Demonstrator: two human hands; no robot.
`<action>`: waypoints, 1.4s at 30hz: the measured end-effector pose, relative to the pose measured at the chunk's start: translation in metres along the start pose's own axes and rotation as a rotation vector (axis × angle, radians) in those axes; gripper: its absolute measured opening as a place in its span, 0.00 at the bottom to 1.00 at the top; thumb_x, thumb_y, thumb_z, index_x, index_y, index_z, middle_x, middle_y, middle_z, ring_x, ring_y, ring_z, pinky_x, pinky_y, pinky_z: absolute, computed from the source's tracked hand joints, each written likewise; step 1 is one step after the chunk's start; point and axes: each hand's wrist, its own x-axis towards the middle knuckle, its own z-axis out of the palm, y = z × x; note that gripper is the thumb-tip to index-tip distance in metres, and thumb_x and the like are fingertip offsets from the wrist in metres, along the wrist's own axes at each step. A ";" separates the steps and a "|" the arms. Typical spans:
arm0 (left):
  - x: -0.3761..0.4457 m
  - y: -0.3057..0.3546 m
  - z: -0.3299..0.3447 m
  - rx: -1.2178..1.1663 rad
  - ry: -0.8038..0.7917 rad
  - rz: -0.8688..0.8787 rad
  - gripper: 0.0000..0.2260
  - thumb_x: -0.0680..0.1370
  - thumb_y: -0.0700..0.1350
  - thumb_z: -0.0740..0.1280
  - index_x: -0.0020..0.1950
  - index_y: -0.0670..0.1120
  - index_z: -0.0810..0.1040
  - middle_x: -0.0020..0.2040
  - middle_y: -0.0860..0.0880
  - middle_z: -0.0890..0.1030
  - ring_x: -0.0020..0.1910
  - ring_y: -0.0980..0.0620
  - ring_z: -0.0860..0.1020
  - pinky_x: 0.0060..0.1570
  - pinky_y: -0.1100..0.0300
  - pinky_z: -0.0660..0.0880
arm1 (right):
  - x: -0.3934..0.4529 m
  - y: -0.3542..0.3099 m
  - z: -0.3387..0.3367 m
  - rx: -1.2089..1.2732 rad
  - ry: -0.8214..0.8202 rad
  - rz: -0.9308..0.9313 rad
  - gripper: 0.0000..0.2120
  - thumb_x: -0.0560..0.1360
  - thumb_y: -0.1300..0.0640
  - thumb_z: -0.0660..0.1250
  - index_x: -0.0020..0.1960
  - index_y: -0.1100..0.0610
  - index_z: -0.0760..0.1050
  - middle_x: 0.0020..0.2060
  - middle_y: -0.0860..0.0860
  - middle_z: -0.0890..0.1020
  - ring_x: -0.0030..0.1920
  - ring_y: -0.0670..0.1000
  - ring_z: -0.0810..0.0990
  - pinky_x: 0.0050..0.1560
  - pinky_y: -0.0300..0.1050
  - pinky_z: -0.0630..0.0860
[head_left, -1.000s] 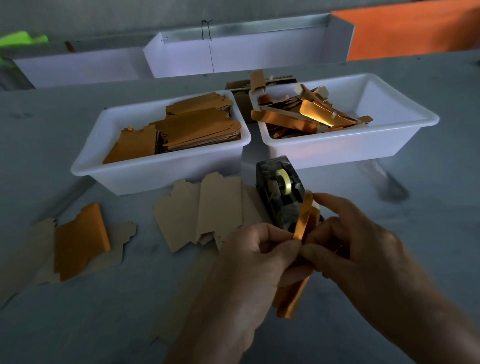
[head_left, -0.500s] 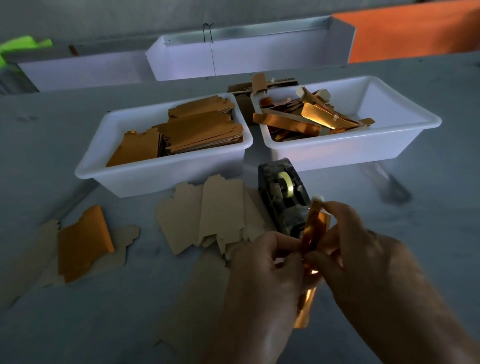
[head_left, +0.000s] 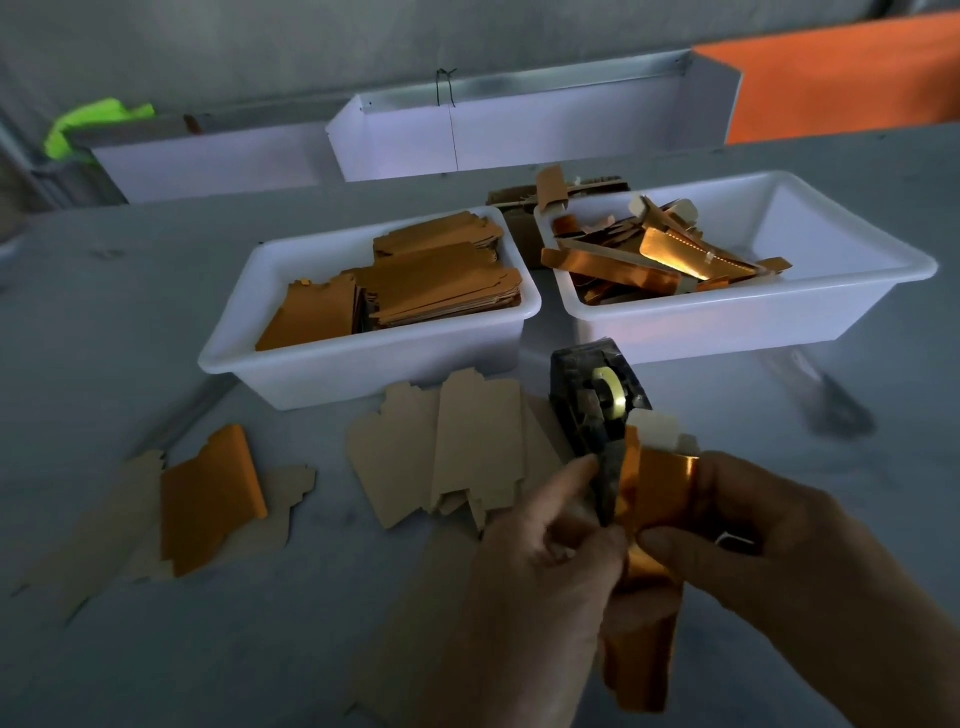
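Gold carton blank (head_left: 655, 501) is held in the air above the near edge of the bench (head_left: 156, 649), right of its middle and just in front of the tape dispenser (head_left: 597, 410). The left hand (head_left: 540, 587) pinches its left edge between thumb and curled fingers, forefinger reaching toward the dispenser. The right hand (head_left: 769, 551) grips the other side, thumb pressed on the foil face and fingers wrapped behind. The blank appears part-folded into a sleeve. No tape can be made out on it, so the seam is judged not yet closed. Taping it and setting it down look to be what remains for this piece. As to the batch, the left tub (head_left: 363, 364) toward the far edge holds a deep stack of flat blanks (head_left: 431, 280). The right tub (head_left: 727, 322) holds a loose heap of folded pieces (head_left: 649, 254) in its left half only. The work is judged early to middling. More loose blanks (head_left: 452, 457) lie plain side up at mid-bench, and one folded gold piece (head_left: 208, 499) lies toward the left edge. The bench is grey and dimly lit. A blurred dark object (head_left: 831, 405) lies toward its right edge. Beyond the far edge stand white troughs (head_left: 519, 135), an orange panel (head_left: 841, 73) and a bright green cloth (head_left: 88, 124).
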 end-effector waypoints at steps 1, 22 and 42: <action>0.001 0.001 -0.003 -0.040 -0.013 -0.039 0.17 0.75 0.33 0.67 0.54 0.56 0.80 0.40 0.48 0.83 0.41 0.49 0.84 0.39 0.54 0.81 | 0.002 -0.001 0.000 0.041 -0.027 0.009 0.12 0.64 0.58 0.74 0.40 0.41 0.81 0.29 0.48 0.82 0.26 0.42 0.74 0.28 0.32 0.70; 0.071 -0.001 -0.066 1.214 0.514 0.064 0.23 0.71 0.63 0.67 0.54 0.45 0.77 0.53 0.46 0.75 0.56 0.46 0.73 0.57 0.54 0.69 | 0.099 0.013 -0.012 0.815 0.443 0.009 0.23 0.75 0.67 0.63 0.69 0.61 0.65 0.59 0.58 0.76 0.53 0.53 0.82 0.51 0.47 0.81; 0.060 -0.023 -0.045 1.713 0.486 0.119 0.26 0.77 0.66 0.48 0.63 0.49 0.69 0.61 0.53 0.72 0.64 0.51 0.67 0.61 0.61 0.67 | 0.247 0.007 -0.021 -0.554 0.061 0.394 0.33 0.69 0.36 0.57 0.70 0.51 0.62 0.67 0.56 0.71 0.67 0.60 0.68 0.69 0.60 0.62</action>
